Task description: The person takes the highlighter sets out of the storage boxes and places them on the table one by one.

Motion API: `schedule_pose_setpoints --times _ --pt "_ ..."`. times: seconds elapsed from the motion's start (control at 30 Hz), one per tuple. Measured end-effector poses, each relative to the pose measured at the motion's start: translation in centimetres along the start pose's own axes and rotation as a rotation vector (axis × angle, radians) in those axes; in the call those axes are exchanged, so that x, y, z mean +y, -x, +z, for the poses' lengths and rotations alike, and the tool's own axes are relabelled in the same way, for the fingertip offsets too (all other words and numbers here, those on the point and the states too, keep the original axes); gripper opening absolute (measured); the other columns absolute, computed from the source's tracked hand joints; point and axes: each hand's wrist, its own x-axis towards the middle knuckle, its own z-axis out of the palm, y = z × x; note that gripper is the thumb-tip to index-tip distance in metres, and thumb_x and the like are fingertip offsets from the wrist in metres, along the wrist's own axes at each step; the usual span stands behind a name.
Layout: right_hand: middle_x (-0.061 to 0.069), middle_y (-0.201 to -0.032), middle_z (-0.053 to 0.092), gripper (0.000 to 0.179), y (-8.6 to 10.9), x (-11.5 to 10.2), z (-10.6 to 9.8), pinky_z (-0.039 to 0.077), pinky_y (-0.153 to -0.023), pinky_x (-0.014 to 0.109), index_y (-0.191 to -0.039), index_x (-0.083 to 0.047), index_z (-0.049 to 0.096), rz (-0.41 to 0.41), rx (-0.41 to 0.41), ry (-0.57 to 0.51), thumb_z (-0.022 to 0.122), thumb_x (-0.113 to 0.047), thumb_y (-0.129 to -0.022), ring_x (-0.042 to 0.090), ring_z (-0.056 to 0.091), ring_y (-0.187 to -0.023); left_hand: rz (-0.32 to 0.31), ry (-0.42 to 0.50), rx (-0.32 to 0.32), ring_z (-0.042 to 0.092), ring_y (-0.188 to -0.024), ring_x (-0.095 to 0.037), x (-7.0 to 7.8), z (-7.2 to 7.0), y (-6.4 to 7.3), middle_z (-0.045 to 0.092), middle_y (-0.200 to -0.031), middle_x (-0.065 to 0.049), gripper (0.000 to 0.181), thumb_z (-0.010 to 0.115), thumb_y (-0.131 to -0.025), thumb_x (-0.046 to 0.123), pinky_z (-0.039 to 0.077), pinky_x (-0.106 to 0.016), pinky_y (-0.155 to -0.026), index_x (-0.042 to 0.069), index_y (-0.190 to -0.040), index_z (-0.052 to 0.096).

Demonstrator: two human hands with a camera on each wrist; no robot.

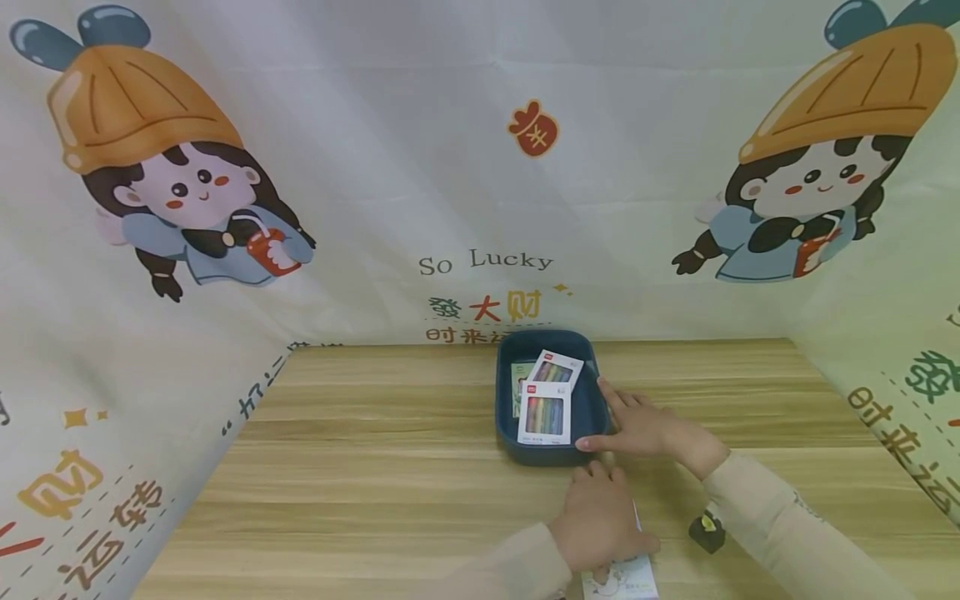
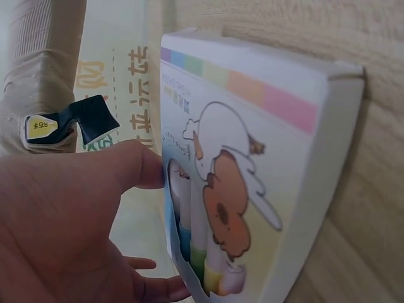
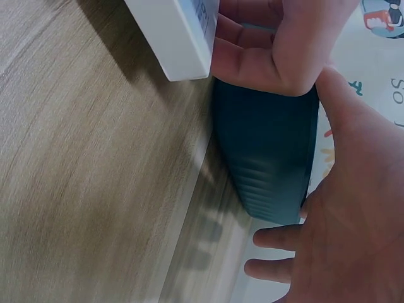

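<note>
Left hand (image 1: 600, 521) grip grasps a white marker box (image 1: 622, 577) at the bottom centre of the head view, low over the wooden surface (image 1: 375, 467), just below the dark blue tray (image 1: 592, 417). Right hand (image 1: 645, 427) grip is released: straight fingers rest against the tray's right rim, thumb at its near corner. Tray holds similar packs (image 1: 545, 412). Judgement: keep the right hand steadying the tray, lift the box clear of the near wall, lay it flat on the packs, avoid tipping.
</note>
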Motion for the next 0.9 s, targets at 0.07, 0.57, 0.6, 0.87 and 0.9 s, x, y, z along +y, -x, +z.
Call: schedule_pose_setpoints --times 0.07,0.57,0.6,0.87,0.9 --pt "0.028 -0.161 0.023 0.118 0.0 0.0 0.0 0.028 -0.105 0.078 -0.159 -0.003 0.005 -0.001 0.0 -0.001 0.054 -0.078 -0.082 0.056 0.025 -0.144 -0.002 -0.007 0.003 0.053 -0.114 -0.024 0.0 -0.1 0.0 0.055 -0.137 -0.011 0.095 0.064 -0.073 0.077 0.042 -0.026 -0.097 0.012 -0.141 0.049" --pt "0.029 -0.161 0.022 0.118 0.0 -0.1 -0.1 0.029 -0.106 0.076 -0.158 -0.002 0.005 -0.004 -0.003 -0.005 0.054 -0.078 -0.082 0.056 0.025 -0.144 -0.018 -0.075 0.028 0.054 -0.104 -0.02 0.5 0.3 0.0 0.057 -0.133 -0.004 0.088 0.064 -0.071 0.078 0.047 -0.024 -0.083 0.017 -0.134 0.055" --pt "0.029 -0.161 0.022 0.118 0.0 -0.1 -0.1 0.029 -0.105 0.076 -0.158 -0.002 0.005 -0.004 -0.002 -0.008 0.055 -0.077 -0.082 0.057 0.025 -0.144 -0.021 -0.084 0.037 0.054 -0.103 -0.019 0.6 0.4 0.0 0.057 -0.131 -0.003 0.087 0.064 -0.071 0.078 0.047 -0.024 -0.082 0.018 -0.133 0.056" --pt "0.028 -0.161 0.023 0.118 0.1 -0.2 -0.1 0.031 -0.105 0.075 -0.158 -0.001 0.006 0.001 0.001 -0.003 0.055 -0.077 -0.082 0.056 0.026 -0.143 -0.019 -0.174 0.08 0.053 -0.099 -0.016 0.7 0.8 0.1 0.058 -0.128 0.0 0.086 0.061 -0.07 0.082 0.043 -0.024 -0.077 0.019 -0.129 0.057" --pt "0.027 -0.161 0.023 0.118 0.1 -0.2 -0.1 0.031 -0.105 0.075 -0.158 -0.002 0.006 0.004 0.002 -0.005 0.055 -0.077 -0.082 0.056 0.027 -0.143 -0.017 -0.183 0.084 0.053 -0.099 -0.016 0.7 0.9 0.1 0.058 -0.126 0.0 0.085 0.061 -0.07 0.082 0.042 -0.025 -0.078 0.019 -0.129 0.057"
